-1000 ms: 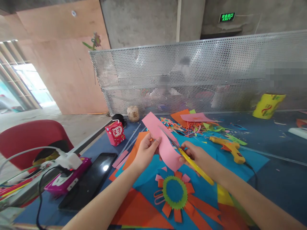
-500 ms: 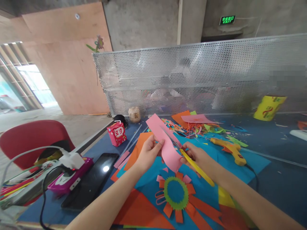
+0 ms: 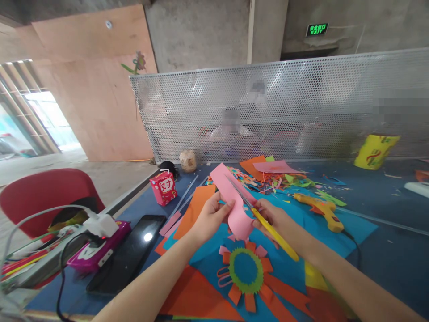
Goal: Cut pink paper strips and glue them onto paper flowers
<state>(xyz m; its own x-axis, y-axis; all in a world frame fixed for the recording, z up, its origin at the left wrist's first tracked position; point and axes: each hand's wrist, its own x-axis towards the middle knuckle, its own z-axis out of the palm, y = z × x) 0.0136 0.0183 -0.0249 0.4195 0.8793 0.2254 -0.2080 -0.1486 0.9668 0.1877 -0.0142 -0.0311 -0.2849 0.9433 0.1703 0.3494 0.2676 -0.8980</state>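
Two items held: your left hand (image 3: 209,215) pinches curled pink paper (image 3: 240,224); your right hand (image 3: 276,216) grips yellow-handled scissors (image 3: 276,235), one blade over that paper.

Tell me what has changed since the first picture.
The left hand has moved rightward, closer to the yellow-handled scissors, bringing the upper end of the pink paper strip with it; the strip's lower part now curls more tightly. Nothing was newly gripped or let go. The right hand still holds the scissors; the paper flower and yellow glue gun stayed put.
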